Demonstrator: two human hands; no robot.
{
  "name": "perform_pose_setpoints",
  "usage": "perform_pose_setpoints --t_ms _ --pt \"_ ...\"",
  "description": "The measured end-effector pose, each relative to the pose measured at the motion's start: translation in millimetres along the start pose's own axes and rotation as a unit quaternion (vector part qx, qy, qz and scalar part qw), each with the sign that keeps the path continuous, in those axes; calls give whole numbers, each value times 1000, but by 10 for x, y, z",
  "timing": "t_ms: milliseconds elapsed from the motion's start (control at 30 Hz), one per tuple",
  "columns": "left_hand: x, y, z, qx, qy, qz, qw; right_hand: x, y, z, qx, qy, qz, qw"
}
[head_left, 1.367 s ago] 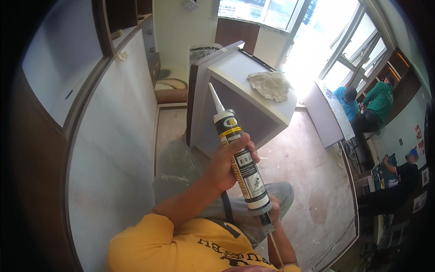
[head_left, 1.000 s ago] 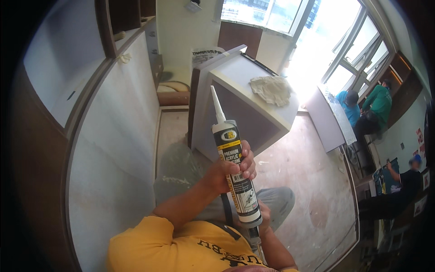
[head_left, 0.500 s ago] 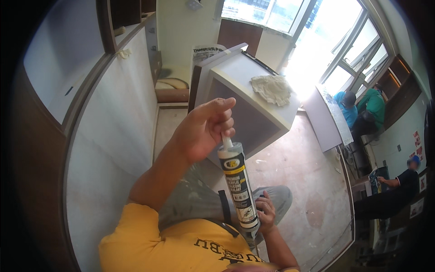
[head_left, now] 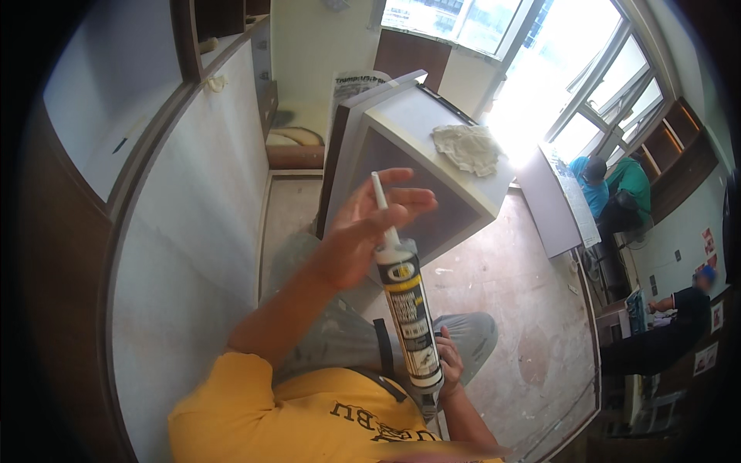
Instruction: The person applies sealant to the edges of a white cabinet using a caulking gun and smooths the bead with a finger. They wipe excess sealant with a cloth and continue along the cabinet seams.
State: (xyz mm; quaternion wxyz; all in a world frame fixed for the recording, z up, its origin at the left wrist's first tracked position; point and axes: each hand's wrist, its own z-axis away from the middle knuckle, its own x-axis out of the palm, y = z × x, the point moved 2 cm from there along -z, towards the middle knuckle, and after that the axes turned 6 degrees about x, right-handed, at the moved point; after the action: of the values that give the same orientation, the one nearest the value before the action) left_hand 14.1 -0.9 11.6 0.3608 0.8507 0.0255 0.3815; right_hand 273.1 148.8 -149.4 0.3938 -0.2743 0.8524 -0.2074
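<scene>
Two hands are on it now: the left hand [head_left: 359, 235] has its fingers loosely spread, thumb crossing the white nozzle [head_left: 378, 191], while the right hand [head_left: 449, 363] curls its fingers around the sealant gun [head_left: 429, 403] at the rear, that grip partly hidden. Between them the black-and-white sealant tube [head_left: 411, 324] slants nozzle-up beside the gray-trousered knee [head_left: 472, 332], and beyond stands a tilted-looking white box [head_left: 409, 116] with a crumpled cloth [head_left: 465, 150] on it. Farther out, a pale panel [head_left: 185, 216] runs along the left, bright windows [head_left: 455, 23] glare ahead, and three people occupy the right.
</scene>
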Motion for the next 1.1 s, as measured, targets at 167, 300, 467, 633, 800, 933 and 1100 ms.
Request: perform_pose_setpoints --t_ms 167,300,467,633,800,933,1100 --pt "-280 -542 342 -81 109 166 977 153 -42 -241 42 -23 -87 995" --pt "-682 -954 322 -127 191 284 931 371 52 -374 103 -53 -126 985" --pt "-994 -1192 355 -138 229 284 921 556 245 -389 116 -48 -122 985" --pt "-1064 -1244 457 -127 193 317 920 657 341 -352 109 -48 -145 982" --pt "-997 -1164 433 -118 108 330 931 707 392 -433 74 -76 -153 983" --pt "-913 -1116 420 -109 65 354 927 699 372 -496 27 -60 -136 988" --pt "-867 -1083 407 -101 42 370 923 692 357 -542 7 -63 -121 991"
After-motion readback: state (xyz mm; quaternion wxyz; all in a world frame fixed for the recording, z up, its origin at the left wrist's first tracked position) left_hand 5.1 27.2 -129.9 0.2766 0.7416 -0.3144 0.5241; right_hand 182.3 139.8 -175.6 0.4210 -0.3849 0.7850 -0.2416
